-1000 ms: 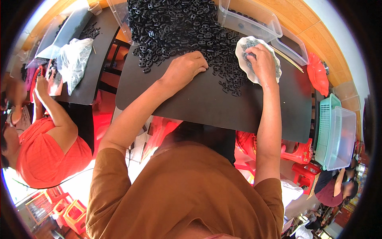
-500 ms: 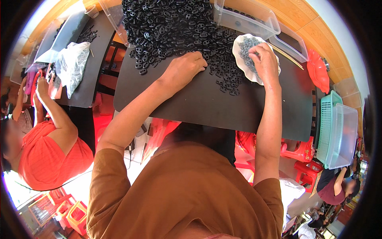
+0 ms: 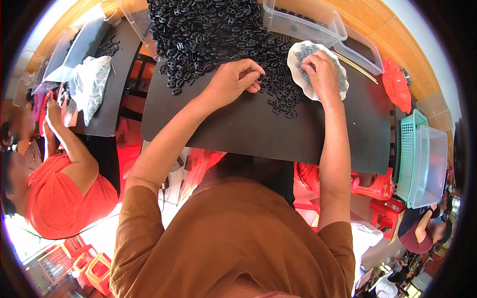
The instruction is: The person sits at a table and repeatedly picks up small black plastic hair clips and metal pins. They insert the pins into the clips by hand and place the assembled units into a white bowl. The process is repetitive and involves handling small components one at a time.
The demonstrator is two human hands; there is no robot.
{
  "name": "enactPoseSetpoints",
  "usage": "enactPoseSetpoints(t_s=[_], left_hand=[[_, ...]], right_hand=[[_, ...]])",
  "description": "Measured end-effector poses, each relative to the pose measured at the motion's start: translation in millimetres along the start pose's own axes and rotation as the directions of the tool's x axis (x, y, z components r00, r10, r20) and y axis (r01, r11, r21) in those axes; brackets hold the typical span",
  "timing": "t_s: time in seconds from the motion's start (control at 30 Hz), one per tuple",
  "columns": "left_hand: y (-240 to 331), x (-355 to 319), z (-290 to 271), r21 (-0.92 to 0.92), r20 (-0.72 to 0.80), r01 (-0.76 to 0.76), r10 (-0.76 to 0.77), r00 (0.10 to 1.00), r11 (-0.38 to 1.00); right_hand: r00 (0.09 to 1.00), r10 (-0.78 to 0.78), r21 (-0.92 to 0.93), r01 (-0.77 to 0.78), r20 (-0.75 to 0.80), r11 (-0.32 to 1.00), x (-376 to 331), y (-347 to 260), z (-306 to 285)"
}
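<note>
A big heap of small black oval plastic pieces with two holes (image 3: pixel 208 35) covers the far middle of the dark table. Smaller black pieces (image 3: pixel 284 99) spread out at its right side. My left hand (image 3: pixel 231 82) is at the heap's near edge, thumb and fingertips pinched on a small black plastic piece, mostly hidden. Over a white wavy-rimmed bowl (image 3: pixel 294 74) my right hand (image 3: pixel 323 74) has its fingers pinched together. Tiny grey metal-looking bits (image 3: pixel 309 49) lie in that bowl; whatever is between the right fingertips is too small to make out.
Clear plastic bins (image 3: pixel 305 22) stand behind the bowl, with a thin stick (image 3: pixel 355 68) beside it. A red wavy dish (image 3: pixel 396 84) and a green basket (image 3: pixel 411 149) are at the right. Another person in red (image 3: pixel 69 198) works at the left table, near a plastic bag (image 3: pixel 90 87).
My left hand has lifted and turned, so its thumb and pinched fingertips show. My right hand has shifted slightly left and away from me, staying over the bowl.
</note>
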State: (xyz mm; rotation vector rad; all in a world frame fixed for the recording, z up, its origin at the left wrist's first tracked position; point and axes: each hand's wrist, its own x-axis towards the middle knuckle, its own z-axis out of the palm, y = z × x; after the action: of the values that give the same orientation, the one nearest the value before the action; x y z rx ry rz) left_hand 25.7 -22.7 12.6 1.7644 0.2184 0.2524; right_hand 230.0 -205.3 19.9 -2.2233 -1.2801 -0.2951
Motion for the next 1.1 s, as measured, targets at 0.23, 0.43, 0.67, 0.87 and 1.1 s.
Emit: enactPoseSetpoints(t_s=[0.23,0.43,0.67,0.87,1.1], left_hand=[[-15.8,0.0,-2.0,-0.257,0.055,0.098,-0.086,0.995,0.961],[-19.5,1.2,-4.6,-0.189,0.014,0.038,-0.036,0.999,0.981],[-12.1,-2.0,2.1,0.061,-0.152,-0.069,0.078,0.985,0.996],[-10.0,-4.1,9.4,0.122,-0.19,-0.154,0.175,0.966,0.981],[-17.9,-1.1,4.9,-0.272,-0.138,-0.047,0.009,0.99,0.961]], right_hand=[[0.997,0.05,0.181,-0.037,-0.066,0.983,2.0,-9.2,-9.0],[0.961,0.085,0.615,-0.236,0.265,0.752,-4.0,-49.6,10.3],[0.891,0.047,0.728,-0.399,0.452,0.558,-9.4,-80.6,15.0],[0.905,0.041,0.727,-0.366,0.423,0.581,-13.3,-80.0,27.8],[0.911,0.056,0.767,-0.375,0.408,0.52,-12.1,-81.5,24.6]])
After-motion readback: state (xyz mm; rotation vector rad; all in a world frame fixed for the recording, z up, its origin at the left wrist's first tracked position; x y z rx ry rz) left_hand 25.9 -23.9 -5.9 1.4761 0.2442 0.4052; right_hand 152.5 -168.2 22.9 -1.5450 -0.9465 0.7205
